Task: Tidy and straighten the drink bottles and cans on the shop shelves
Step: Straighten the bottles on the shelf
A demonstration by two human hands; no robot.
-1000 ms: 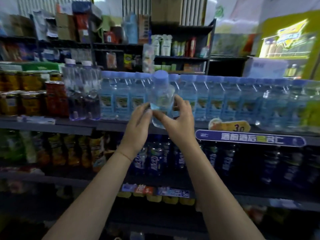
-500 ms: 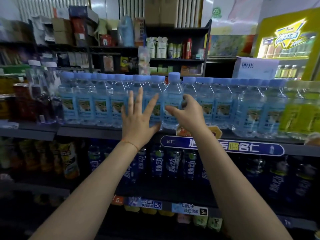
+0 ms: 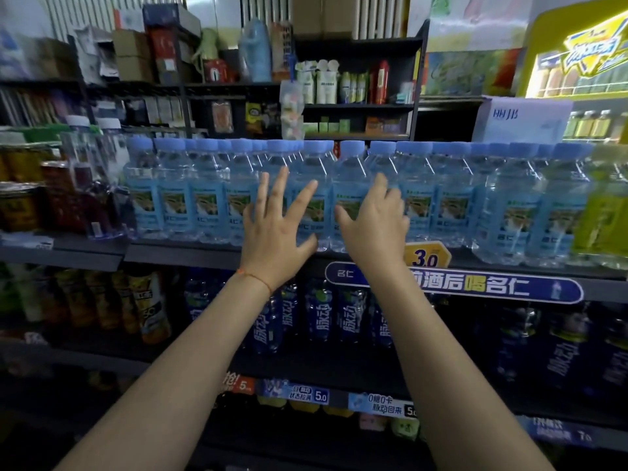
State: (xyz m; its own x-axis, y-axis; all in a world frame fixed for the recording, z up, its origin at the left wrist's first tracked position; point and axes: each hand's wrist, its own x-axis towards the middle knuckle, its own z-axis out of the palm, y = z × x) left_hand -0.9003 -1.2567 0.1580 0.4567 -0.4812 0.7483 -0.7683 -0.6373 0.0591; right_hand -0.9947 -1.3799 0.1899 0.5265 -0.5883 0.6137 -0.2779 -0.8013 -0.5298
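A long row of clear water bottles with blue caps and blue labels stands upright along the front of the grey shelf. My left hand is spread flat, fingers straight, against the fronts of the bottles near the middle of the row. My right hand lies just to its right, on the fronts of the neighbouring bottles, with fingers lightly bent and thumb pointing left. One blue-capped bottle stands in line between the two hands. Neither hand lifts anything.
Cans and dark drink bottles fill the shelf's left end, yellow-green bottles the right end. A yellow price tag and a blue banner hang on the shelf lip. Dark blue bottles line the shelf below.
A second ago both hands held one water bottle in front of the row. It now stands in the row, and both hands lie against the bottle fronts.
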